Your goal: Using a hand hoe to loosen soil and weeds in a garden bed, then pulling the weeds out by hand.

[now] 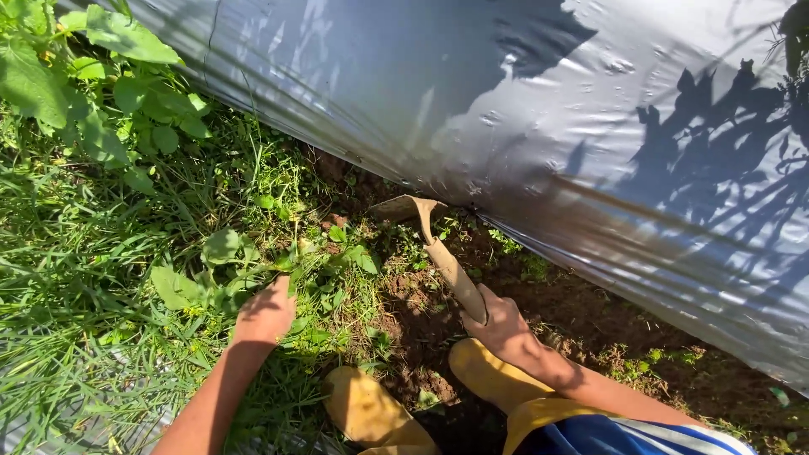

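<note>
While the head camera looks down at a strip of ground beside a raised bed, the right hand [499, 322] is clenched around the wooden handle of a small hoe [447, 261]. The handle slants up and to the left from the fist, and the tool's flat, soil-caked blade [406, 207] rests at the foot of the silver plastic sheet [539, 109], touching or almost touching its lower edge where bare brown soil [421, 303] shows.

The left hand [266, 313] is well apart from the hoe, out to the left in the greenery. Its fingers are curled into a clump of broad-leaved weeds [221, 268] and appear to grasp the stems, though the fingertips are buried among the leaves, so the exact grip cannot be told. Long grass [76, 278] spreads around that hand and across the left of the view, with bigger leafy plants [93, 76] in the upper left corner.

Between the two forearms, at the bottom of the view, sit two yellow rubber boots [371, 413], toes pointing up toward the dug soil. Blue cloth with white stripes [624, 438] shows at the lower right, just under the right forearm. Plant shadows fall across the right part of the sheet.
</note>
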